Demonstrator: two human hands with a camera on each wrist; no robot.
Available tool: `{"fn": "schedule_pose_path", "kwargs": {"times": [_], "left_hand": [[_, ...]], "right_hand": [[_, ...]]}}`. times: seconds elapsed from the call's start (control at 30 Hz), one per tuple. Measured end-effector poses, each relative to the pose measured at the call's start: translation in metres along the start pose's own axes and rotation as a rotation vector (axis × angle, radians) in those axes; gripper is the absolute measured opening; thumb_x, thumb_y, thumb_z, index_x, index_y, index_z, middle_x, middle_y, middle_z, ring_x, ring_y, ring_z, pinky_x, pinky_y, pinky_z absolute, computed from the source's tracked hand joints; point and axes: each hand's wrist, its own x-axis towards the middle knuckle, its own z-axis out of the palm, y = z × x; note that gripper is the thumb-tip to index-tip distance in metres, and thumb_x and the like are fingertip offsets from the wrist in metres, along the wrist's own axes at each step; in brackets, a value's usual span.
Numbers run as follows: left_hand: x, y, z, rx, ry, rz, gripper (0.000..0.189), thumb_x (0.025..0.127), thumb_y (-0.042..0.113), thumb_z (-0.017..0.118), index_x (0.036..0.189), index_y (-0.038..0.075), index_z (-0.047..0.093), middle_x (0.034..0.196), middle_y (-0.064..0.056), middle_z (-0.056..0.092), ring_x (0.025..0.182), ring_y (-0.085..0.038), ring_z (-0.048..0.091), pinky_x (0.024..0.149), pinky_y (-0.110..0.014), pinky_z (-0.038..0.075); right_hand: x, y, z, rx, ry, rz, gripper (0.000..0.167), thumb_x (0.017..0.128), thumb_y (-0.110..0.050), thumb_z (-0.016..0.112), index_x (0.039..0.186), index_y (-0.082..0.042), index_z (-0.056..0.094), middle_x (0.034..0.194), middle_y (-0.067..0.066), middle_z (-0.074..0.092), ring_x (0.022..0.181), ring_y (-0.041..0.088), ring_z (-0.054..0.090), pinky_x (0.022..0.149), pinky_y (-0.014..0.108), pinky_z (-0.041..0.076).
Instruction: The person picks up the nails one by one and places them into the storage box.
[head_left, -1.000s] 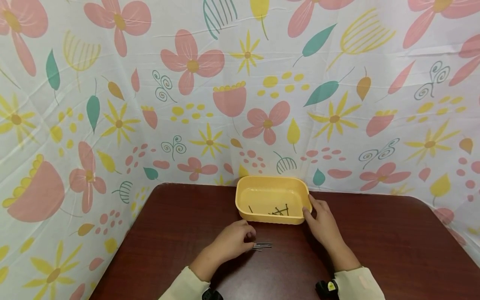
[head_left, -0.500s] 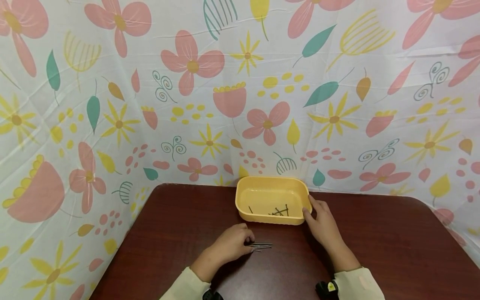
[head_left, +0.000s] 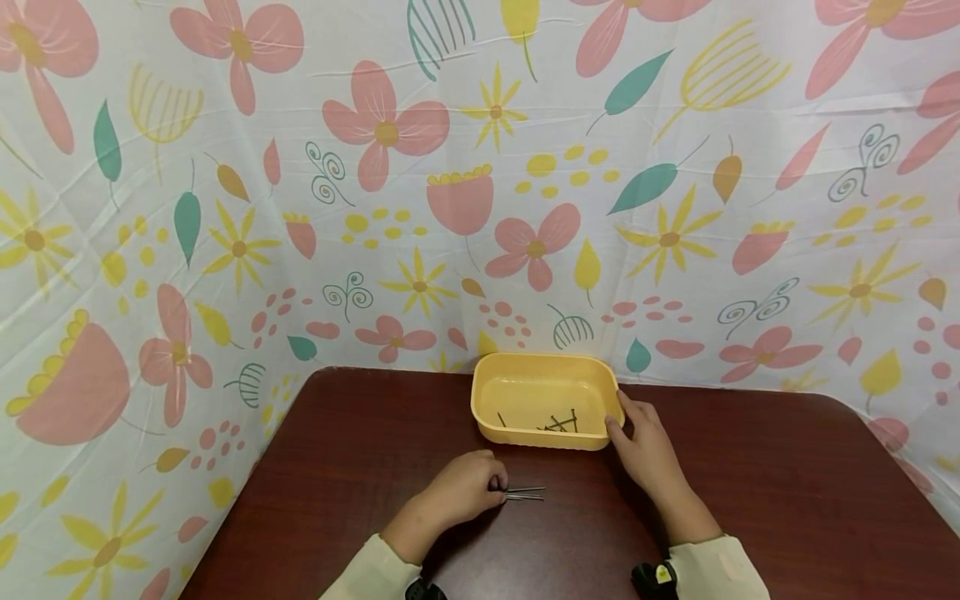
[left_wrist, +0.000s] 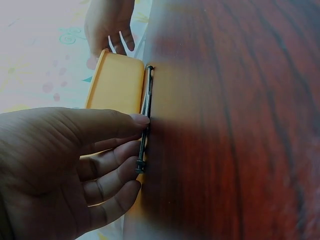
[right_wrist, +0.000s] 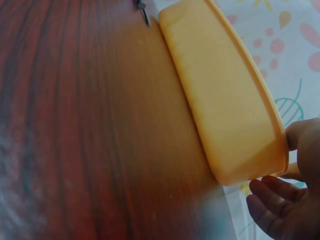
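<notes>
My left hand (head_left: 463, 487) pinches a few steel nails (head_left: 525, 493) between thumb and fingers, low over the table just in front of the yellow plastic tray (head_left: 547, 437). In the left wrist view the thumb lies across the nails (left_wrist: 146, 102), and their heads show beyond both sides of it. How many are held cannot be told. My right hand (head_left: 651, 446) grips the tray's right end, thumb at the near side of the rim. In the right wrist view the same hand (right_wrist: 285, 200) holds the tray (right_wrist: 225, 95) by its end.
Several dark nails (head_left: 561, 423) lie inside the tray, mostly toward its near right. The tray stands near the far edge of the dark red-brown wooden table (head_left: 360, 433). A white flower-printed cloth (head_left: 420, 217) hangs behind the table and along its left side.
My left fingers have drawn the nails slightly closer together, and a short separate nail end below them no longer shows. My right hand and the tray stay in place.
</notes>
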Motion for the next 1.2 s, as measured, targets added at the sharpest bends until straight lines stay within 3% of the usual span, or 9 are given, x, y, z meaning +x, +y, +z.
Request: {"fn": "schedule_pose_path", "kwargs": {"times": [0.5,1.2], "left_hand": [[0.0014,-0.0016,0.0020,-0.010,-0.001,0.000,0.010,0.087,0.019,0.078,0.081,0.021,0.070,0.080,0.012,0.056,0.073,0.003,0.048,0.069,-0.014,0.043],[0.0025,0.0001,-0.0019,-0.004,0.003,-0.008,0.007,0.092,0.018,0.073,0.085,0.019,0.071,0.079,0.011,0.059,0.073,0.000,0.048,0.068,-0.016,0.044]], "right_hand": [[-0.0005,-0.0013,0.0003,-0.003,0.002,0.012,0.062,0.106,-0.030,0.050,0.156,0.002,0.033,0.141,0.029,0.044,0.131,0.047,0.048,0.109,0.064,0.038],[-0.0008,-0.0030,-0.0010,-0.001,-0.002,0.012,0.061,0.106,-0.029,0.050,0.156,0.002,0.033,0.141,0.029,0.044,0.130,0.047,0.048,0.109,0.064,0.038]]}}
